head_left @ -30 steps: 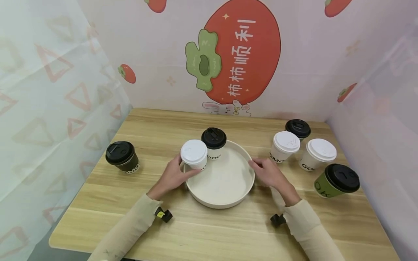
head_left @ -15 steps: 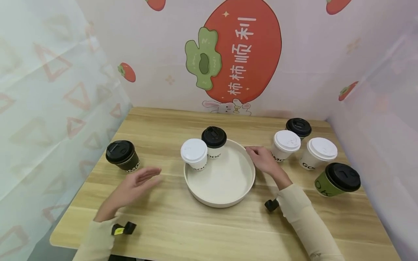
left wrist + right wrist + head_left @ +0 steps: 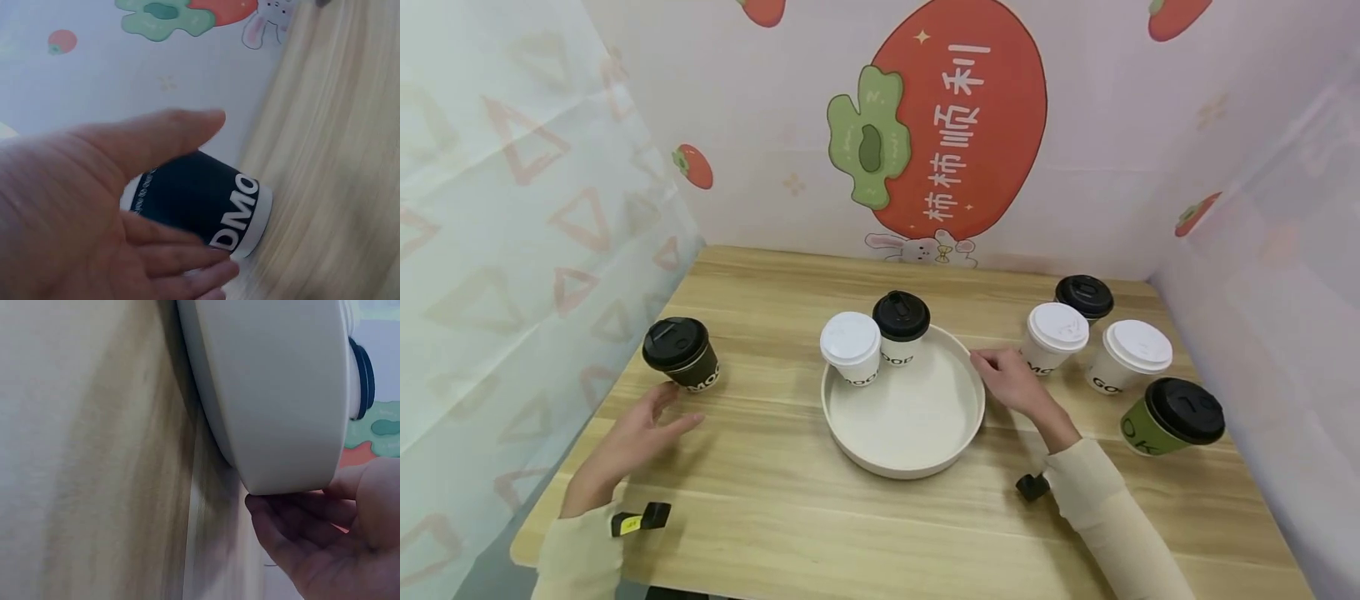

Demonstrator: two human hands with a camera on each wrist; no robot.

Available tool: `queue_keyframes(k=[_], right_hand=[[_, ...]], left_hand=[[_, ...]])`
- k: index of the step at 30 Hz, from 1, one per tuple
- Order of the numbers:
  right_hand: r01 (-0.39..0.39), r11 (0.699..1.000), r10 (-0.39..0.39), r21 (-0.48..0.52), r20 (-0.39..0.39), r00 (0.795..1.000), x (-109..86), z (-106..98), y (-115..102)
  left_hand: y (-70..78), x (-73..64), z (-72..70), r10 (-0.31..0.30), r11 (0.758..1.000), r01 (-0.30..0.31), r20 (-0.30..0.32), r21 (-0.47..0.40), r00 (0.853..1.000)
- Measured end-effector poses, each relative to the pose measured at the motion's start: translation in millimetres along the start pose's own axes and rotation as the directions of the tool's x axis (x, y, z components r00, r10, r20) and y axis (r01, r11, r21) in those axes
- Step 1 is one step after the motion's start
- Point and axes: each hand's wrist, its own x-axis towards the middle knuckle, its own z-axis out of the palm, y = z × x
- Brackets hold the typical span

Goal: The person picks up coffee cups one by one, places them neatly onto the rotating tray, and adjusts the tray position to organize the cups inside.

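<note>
My left hand (image 3: 638, 433) is beside a black paper coffee cup (image 3: 681, 354) at the table's left, thumb and fingers spread apart. In the left wrist view the cup (image 3: 194, 203) shows between thumb and fingers, which overlap its lower side. My right hand (image 3: 1017, 383) holds the right side of a round cream tray (image 3: 902, 472). Its thumb is at the rim and its fingers (image 3: 275, 534) bend against the outer wall. Inside the tray, at the back left, a white-lidded cup (image 3: 852, 348) and a black-lidded white cup (image 3: 901, 327) stand side by side.
Several lidded cups stand at the table's right: a white-lidded cup (image 3: 1054, 337) near my right hand, a black-lidded cup (image 3: 1085, 297) behind it, another white-lidded cup (image 3: 1129, 355) and a green cup (image 3: 1172, 417). Printed sheets wall the wooden table (image 3: 820, 533) at back and sides.
My left hand has let go of the white-lidded cup in the tray and moved left to the black cup. My right hand has stayed at the tray's right rim.
</note>
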Motion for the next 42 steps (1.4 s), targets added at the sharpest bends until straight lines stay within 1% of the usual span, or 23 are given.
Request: queue_keyframes(k=[3,4,5,7,8,10,13,15,18,22,24,25,27,29,30,32,37,39,42], right_hand=[[0.026,1.000,-0.026,-0.005,0.005,1.000,-7.5,2.6,-0.1],[0.035,0.999,-0.035,-0.020,-0.003,0.999,-10.1,3.7,0.2],[0.043,0.999,-0.044,-0.027,-0.008,0.999,-13.2,4.4,0.1],[0.051,0.998,-0.051,-0.033,-0.021,0.998,-19.8,5.2,-0.4],[0.047,0.998,-0.048,-0.037,-0.025,0.999,-23.4,5.6,-0.9],[0.036,0.999,-0.038,-0.039,-0.030,0.999,-30.6,5.5,-2.5],[0.023,0.999,-0.023,-0.042,-0.022,0.999,-39.7,4.4,-5.1],[0.019,0.998,-0.020,-0.054,-0.022,1.000,-43.6,3.4,-7.0],[0.016,0.998,-0.018,-0.065,-0.042,0.999,-45.0,1.5,-9.5],[0.013,0.999,-0.017,-0.049,-0.083,0.996,-35.7,-1.2,-13.4],[0.016,0.999,-0.019,-0.034,-0.085,0.996,-26.8,-2.1,-14.0],[0.014,1.000,-0.016,-0.026,-0.083,0.996,-21.8,-2.5,-13.8],[0.004,1.000,-0.005,-0.017,-0.079,0.997,-11.8,-2.5,-12.6],[-0.010,1.000,0.010,-0.004,-0.080,0.997,-3.4,-1.8,-12.0],[-0.018,1.000,0.018,0.001,-0.081,0.997,0.2,-1.0,-11.7],[-0.028,0.999,0.029,0.017,-0.084,0.996,6.3,1.3,-11.0],[-0.028,0.999,0.031,0.033,-0.078,0.996,13.9,6.3,-7.2],[-0.018,1.000,0.020,0.022,-0.082,0.996,13.8,6.7,-5.7],[0.001,1.000,-0.001,0.006,-0.092,0.996,12.1,6.2,-3.8]], left_hand=[[-3.8,6.8,-1.8,-0.053,0.999,0.053,-0.031,0.007,0.998],[-5.6,9.5,-2.5,-0.053,0.999,0.052,-0.055,-0.007,0.997],[-7.4,12.4,-3.2,-0.051,0.998,0.048,-0.078,-0.040,0.996],[-11.8,19.0,-4.3,-0.020,0.992,0.003,-0.142,-0.123,0.990],[-13.5,22.5,-4.6,-0.003,0.986,-0.027,-0.178,-0.165,0.984],[-16.9,28.5,-4.0,0.035,0.970,-0.093,-0.251,-0.224,0.967],[-19.5,35.7,-1.4,0.060,0.943,-0.160,-0.326,-0.290,0.943],[-19.6,39.0,1.1,0.064,0.936,-0.183,-0.367,-0.301,0.928],[-17.7,44.2,4.2,0.059,0.931,-0.201,-0.417,-0.306,0.907],[-13.1,49.9,7.6,0.044,0.935,-0.200,-0.465,-0.291,0.884],[-9.8,51.3,9.9,0.020,0.937,-0.179,-0.469,-0.299,0.883],[-7.6,51.6,11.1,0.008,0.939,-0.166,-0.465,-0.300,0.885],[-2.1,51.4,13.6,-0.011,0.941,-0.140,-0.443,-0.307,0.897],[4.9,50.2,16.7,-0.023,0.945,-0.115,-0.411,-0.308,0.911],[8.6,50.0,18.5,-0.014,0.944,-0.119,-0.400,-0.307,0.917],[16.5,49.6,22.8,0.022,0.937,-0.154,-0.384,-0.315,0.923],[38.8,50.7,34.1,0.130,0.902,-0.266,-0.374,-0.341,0.918],[48.9,52.0,37.4,0.160,0.897,-0.287,-0.360,-0.336,0.919],[64.0,54.6,42.2,0.194,0.900,-0.303,-0.334,-0.315,0.923]])
